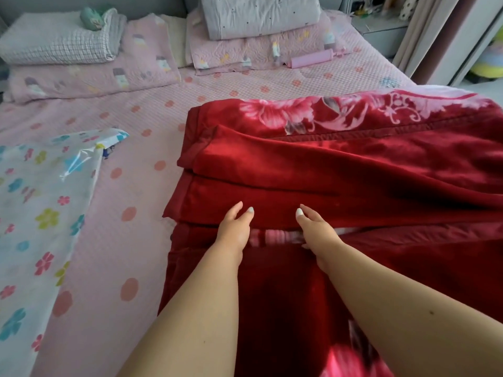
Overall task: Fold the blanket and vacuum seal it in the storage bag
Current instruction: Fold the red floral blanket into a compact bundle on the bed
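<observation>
The thick red plush blanket with pink flowers (340, 170) lies part-folded on the right of the pink spotted bed (130, 110), its layers stacked unevenly. Both hands rest on its near fold: the left hand (235, 229) and right hand (317, 229) have relaxed, straight fingers, gripping nothing. The clear flower-printed plastic storage bag (40, 202) lies flat to the left, well apart. The risk: the slippery pile may slide as it is folded, leaving a lopsided bundle too bulky for the bag's mouth.
</observation>
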`<state>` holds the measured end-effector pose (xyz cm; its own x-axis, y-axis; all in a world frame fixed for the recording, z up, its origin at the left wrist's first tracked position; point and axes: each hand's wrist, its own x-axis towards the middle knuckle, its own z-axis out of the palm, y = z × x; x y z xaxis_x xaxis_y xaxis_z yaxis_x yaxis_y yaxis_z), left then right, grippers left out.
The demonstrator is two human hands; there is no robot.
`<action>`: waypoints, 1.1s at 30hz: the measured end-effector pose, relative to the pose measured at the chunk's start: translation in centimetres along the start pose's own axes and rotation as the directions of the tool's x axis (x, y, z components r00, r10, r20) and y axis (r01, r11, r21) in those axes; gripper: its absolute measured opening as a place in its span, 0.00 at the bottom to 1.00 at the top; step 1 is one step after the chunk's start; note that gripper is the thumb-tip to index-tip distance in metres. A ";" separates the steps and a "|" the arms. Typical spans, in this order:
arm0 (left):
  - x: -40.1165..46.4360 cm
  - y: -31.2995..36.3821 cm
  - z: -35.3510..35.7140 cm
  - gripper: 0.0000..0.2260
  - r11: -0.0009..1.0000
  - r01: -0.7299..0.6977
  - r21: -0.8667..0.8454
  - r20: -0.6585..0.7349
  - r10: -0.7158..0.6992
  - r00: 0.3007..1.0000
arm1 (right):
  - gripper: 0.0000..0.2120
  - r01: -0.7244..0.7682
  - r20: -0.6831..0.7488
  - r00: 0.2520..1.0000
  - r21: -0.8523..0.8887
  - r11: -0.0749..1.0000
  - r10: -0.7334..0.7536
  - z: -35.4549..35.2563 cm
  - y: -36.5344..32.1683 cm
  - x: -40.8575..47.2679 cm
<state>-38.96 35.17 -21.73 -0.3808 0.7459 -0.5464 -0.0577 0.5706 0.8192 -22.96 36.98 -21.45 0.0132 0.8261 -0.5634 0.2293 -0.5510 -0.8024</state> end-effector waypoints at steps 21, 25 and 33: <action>-3.3 -1.3 -0.5 0.08 0.986 -0.017 -0.164 -0.232 -0.022 0.972 | 0.41 0.106 -0.097 0.911 -0.885 0.453 -0.402 -4.0 -8.4 5.2; -3.9 0.2 -0.5 0.10 0.889 -0.413 0.197 -0.430 0.457 0.779 | 0.14 0.472 0.278 0.806 -0.834 0.285 -0.522 -3.0 -5.2 3.2; -3.3 3.2 0.7 0.27 0.146 -0.444 0.884 0.234 0.684 0.691 | 0.23 0.672 0.313 0.665 -0.648 0.359 -0.679 -4.1 0.2 0.2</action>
<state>-37.20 34.81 -17.39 -0.0867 0.9861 0.1415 0.9766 0.0560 0.2077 -18.88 37.49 -20.90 -0.4513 0.8858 0.1087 0.7215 0.4338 -0.5397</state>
